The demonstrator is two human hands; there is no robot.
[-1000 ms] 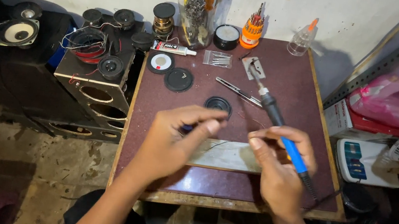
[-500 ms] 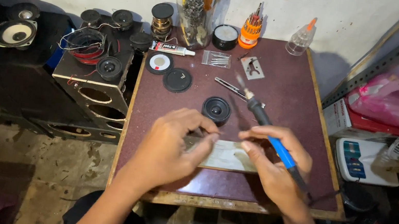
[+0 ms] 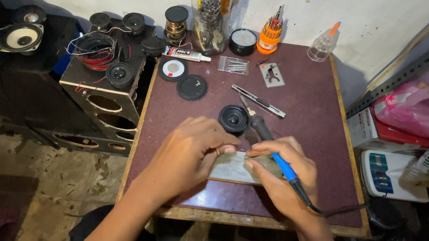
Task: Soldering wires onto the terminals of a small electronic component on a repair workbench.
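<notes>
My right hand [image 3: 283, 172] grips a soldering iron [image 3: 270, 145] with a blue and black handle, its tip pointing up-left toward a small black round speaker [image 3: 234, 119] on the dark red table [image 3: 311, 111]. My left hand [image 3: 190, 153] rests on the left end of a pale flat board [image 3: 238, 170] that lies between both hands; its fingertips pinch something small that I cannot make out. The iron's black cord [image 3: 341, 211] trails off to the right.
Further back lie a knife-like tool [image 3: 259, 101], two black discs [image 3: 192, 87], a glue tube [image 3: 186, 54], a jar of tools [image 3: 210, 22], an orange screwdriver set [image 3: 269, 36] and a clear bottle [image 3: 323, 43]. A black speaker cabinet [image 3: 101, 88] stands to the left, boxes to the right.
Both hands have slid slightly toward the near edge over the pale board. The soldering iron has swung down and left, so its tip now sits beside the small round speaker.
</notes>
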